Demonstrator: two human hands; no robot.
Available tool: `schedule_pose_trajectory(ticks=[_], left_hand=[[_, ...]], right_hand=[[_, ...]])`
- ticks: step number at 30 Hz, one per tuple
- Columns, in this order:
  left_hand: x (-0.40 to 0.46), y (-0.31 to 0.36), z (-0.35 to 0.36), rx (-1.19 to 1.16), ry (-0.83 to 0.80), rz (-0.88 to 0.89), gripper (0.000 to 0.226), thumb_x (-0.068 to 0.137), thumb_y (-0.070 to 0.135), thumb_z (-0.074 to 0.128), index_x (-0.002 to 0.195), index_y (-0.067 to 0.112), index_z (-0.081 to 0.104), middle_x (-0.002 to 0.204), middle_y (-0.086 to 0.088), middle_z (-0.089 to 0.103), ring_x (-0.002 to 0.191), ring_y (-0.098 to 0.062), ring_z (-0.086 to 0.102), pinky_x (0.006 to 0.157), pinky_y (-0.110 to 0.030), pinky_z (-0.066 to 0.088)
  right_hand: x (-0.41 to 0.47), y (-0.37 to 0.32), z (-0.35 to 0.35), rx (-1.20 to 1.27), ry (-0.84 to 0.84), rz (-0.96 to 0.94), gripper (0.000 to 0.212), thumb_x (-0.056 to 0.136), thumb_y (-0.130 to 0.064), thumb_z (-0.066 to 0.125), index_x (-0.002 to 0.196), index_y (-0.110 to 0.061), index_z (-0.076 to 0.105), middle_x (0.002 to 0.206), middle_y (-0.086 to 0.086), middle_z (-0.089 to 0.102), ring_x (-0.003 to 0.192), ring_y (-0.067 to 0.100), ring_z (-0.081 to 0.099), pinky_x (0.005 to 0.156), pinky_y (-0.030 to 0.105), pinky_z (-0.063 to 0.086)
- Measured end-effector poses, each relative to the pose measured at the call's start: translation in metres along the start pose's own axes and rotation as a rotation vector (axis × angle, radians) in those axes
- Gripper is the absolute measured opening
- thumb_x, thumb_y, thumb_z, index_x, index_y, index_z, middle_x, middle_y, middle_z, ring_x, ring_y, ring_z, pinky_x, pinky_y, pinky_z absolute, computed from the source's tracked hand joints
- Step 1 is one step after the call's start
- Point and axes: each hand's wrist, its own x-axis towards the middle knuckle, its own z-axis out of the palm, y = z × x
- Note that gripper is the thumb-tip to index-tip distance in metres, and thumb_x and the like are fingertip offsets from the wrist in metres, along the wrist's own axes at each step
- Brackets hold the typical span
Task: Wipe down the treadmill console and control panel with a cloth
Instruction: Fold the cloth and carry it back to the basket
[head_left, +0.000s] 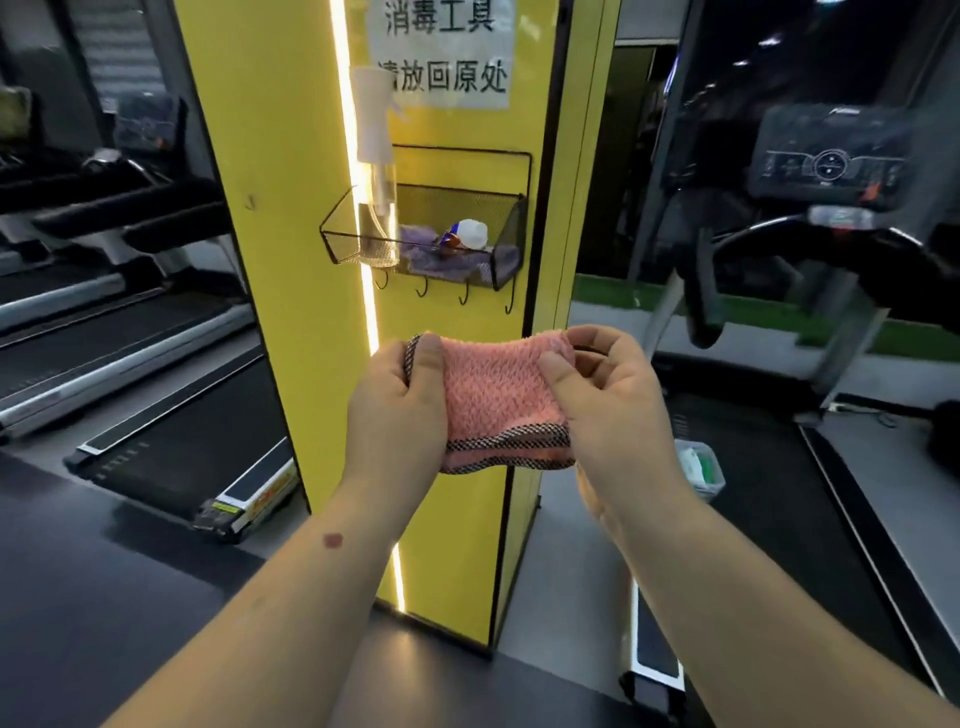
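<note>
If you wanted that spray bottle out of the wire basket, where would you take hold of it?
Probably round the white neck of the spray bottle, coming from the front. It stands upright in the wire basket, whose rim hides its lower body, while the neck rises clear above it.

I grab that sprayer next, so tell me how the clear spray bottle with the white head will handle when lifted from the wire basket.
The clear spray bottle with the white head is tall and narrow, so probably tippy. It looks mostly empty, likely light. Smooth plastic may slip; both hands now grip the pink cloth.
</note>
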Motion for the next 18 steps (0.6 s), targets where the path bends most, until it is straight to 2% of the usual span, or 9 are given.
schedule_pose_trajectory(ticks=[4, 7, 9, 13, 18], left_hand=[[0.031, -0.003, 0.032, -0.021, 0.013, -0.001, 0.037, 0.106, 0.049, 0.042, 0.096, 0.018, 0.059, 0.086, -0.003, 0.059, 0.084, -0.023, 0.061, 0.072, -0.053, 0.053], [0.053, -0.010, 0.048, -0.049, 0.018, 0.001, 0.038, 0.106, 0.048, 0.042, 0.096, 0.015, 0.059, 0.092, -0.009, 0.062, 0.090, -0.026, 0.060, 0.078, -0.052, 0.052], [0.068, -0.015, 0.057, -0.043, 0.009, -0.001, 0.037, 0.106, 0.048, 0.042, 0.095, 0.018, 0.059, 0.090, -0.005, 0.061, 0.087, -0.022, 0.060, 0.076, -0.049, 0.052], [0.099, -0.035, 0.071, -0.027, -0.036, -0.044, 0.036, 0.105, 0.052, 0.042, 0.093, 0.023, 0.058, 0.087, 0.000, 0.060, 0.083, -0.022, 0.060, 0.065, -0.057, 0.055], [0.151, -0.069, 0.088, -0.048, -0.107, -0.060, 0.033, 0.105, 0.048, 0.044, 0.090, 0.023, 0.059, 0.084, 0.004, 0.059, 0.079, -0.015, 0.056, 0.066, -0.038, 0.045]], right_hand=[[0.042, 0.010, -0.010, 0.000, 0.011, -0.016, 0.018, 0.097, -0.012, 0.066, 0.105, -0.028, 0.063, 0.104, 0.005, 0.068, 0.076, 0.012, 0.071, 0.063, 0.030, 0.057], [0.069, 0.019, -0.012, 0.007, 0.021, -0.019, 0.019, 0.097, -0.011, 0.066, 0.102, -0.029, 0.064, 0.103, 0.005, 0.068, 0.078, 0.013, 0.071, 0.065, 0.032, 0.058], [0.086, 0.027, -0.011, -0.004, 0.039, -0.023, 0.020, 0.096, -0.011, 0.067, 0.100, -0.031, 0.064, 0.103, 0.004, 0.069, 0.080, 0.014, 0.071, 0.066, 0.034, 0.059], [0.116, 0.047, -0.005, -0.027, 0.075, -0.003, 0.020, 0.096, -0.012, 0.067, 0.105, -0.030, 0.063, 0.105, 0.006, 0.068, 0.081, 0.017, 0.071, 0.066, 0.037, 0.061], [0.155, 0.076, 0.010, -0.061, 0.141, 0.000, 0.018, 0.097, -0.009, 0.065, 0.102, -0.025, 0.058, 0.097, 0.007, 0.062, 0.071, 0.012, 0.065, 0.059, 0.031, 0.055]])
